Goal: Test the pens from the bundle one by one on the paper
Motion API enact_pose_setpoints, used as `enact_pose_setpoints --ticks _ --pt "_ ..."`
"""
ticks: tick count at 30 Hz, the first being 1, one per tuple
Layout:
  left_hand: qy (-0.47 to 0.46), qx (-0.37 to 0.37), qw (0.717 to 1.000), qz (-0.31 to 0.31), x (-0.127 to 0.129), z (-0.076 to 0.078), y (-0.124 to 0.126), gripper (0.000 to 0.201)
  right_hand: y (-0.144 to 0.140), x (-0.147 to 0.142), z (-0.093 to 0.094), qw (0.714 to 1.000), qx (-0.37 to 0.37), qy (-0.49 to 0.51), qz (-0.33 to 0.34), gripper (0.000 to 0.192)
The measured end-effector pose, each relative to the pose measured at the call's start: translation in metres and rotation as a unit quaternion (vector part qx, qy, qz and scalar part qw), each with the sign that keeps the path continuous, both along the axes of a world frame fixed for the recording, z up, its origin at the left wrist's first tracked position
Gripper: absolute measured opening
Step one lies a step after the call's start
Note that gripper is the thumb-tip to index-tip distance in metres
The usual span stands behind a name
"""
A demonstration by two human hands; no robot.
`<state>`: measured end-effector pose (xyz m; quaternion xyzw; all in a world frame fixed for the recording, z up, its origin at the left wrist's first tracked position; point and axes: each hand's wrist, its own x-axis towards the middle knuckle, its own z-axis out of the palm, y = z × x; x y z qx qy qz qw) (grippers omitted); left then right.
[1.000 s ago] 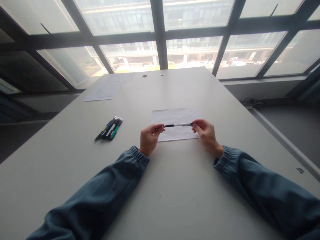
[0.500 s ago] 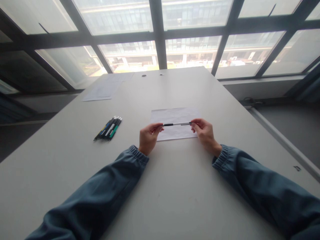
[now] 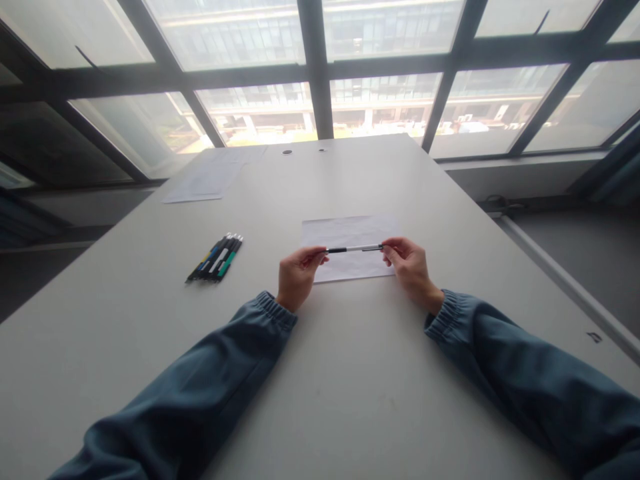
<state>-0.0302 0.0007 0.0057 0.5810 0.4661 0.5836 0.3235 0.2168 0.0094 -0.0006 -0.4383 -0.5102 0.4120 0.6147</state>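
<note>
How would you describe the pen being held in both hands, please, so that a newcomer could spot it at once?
On the long grey table lies a white sheet of paper near the middle. Just above its near edge, the left hand and right hand pinch the ends of a slim black-and-white pen, held level. Unlike the bundle of coloured pens lying further left, it is single and lifted.

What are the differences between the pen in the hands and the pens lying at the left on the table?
The held pen is single; the pens on the table are a group lying side by side. The held pen lies crosswise above the paper, with the left hand and right hand pinching its ends; the pens on the table lie slantwise, untouched. Both look slim and partly black.
</note>
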Motion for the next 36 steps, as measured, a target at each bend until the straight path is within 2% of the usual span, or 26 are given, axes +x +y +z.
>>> enact_pose_setpoints --ticks 15,36 --pt "0.008 -0.002 1.0 0.0 -0.0012 -0.0012 0.0013 0.033 0.0008 0.0009 -0.0045 1.0 0.0 0.002 0.0 0.024" --pt "0.013 0.006 1.0 -0.002 -0.0029 -0.0043 0.0034 0.032 -0.0009 0.0002 -0.0003 1.0 -0.003 -0.001 -0.001 0.022"
